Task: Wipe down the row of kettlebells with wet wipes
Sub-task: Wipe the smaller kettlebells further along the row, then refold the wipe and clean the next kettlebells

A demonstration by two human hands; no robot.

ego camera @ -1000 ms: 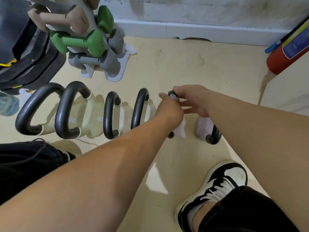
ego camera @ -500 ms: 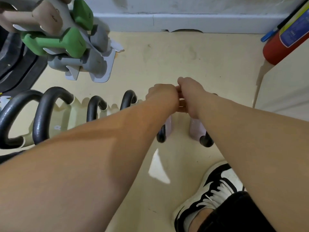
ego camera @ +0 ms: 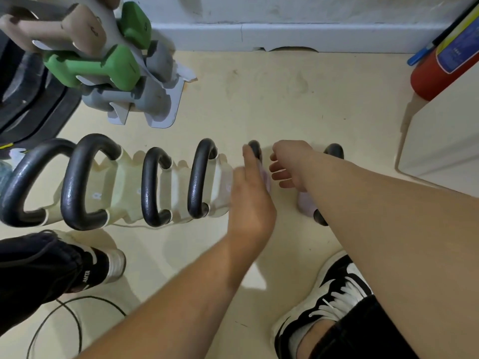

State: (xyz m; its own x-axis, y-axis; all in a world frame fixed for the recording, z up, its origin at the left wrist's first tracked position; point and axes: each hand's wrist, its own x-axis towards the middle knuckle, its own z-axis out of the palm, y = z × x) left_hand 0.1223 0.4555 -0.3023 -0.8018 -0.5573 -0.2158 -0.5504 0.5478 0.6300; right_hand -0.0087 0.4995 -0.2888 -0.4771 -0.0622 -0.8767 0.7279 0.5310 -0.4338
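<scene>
**liftnoob:** ok so where were the kettlebells (ego camera: 83,182) sitting?

**mopguy:** six of them in a row on the floor (ego camera: 285,99), running left to right across the middle, handles up. The four on the left were cream with black handles, packed close together. The two on the right looked pale lilac and had a bit of a gap between them.

**liftnoob:** and the hands?

**mopguy:** the left grip (ego camera: 250,200) was over the fifth kettlebell (ego camera: 255,149), with the forefinger (ego camera: 248,159) stretched out right beside its handle. It was blurry and I only saw the back of the hand, so I couldn't tell if it was clutching anything underneath. The right grip (ego camera: 290,164) hung between the fifth one and the sixth kettlebell (ego camera: 334,150), fingers loosely curled, nothing in it and not touching either one.

**liftnoob:** anything else around?

**mopguy:** a dumbbell rack (ego camera: 166,110) with green, tan and grey dumbbells sat near the floor's far left corner, and a red fire extinguisher (ego camera: 435,76) was in the far right corner by the wall.
</scene>
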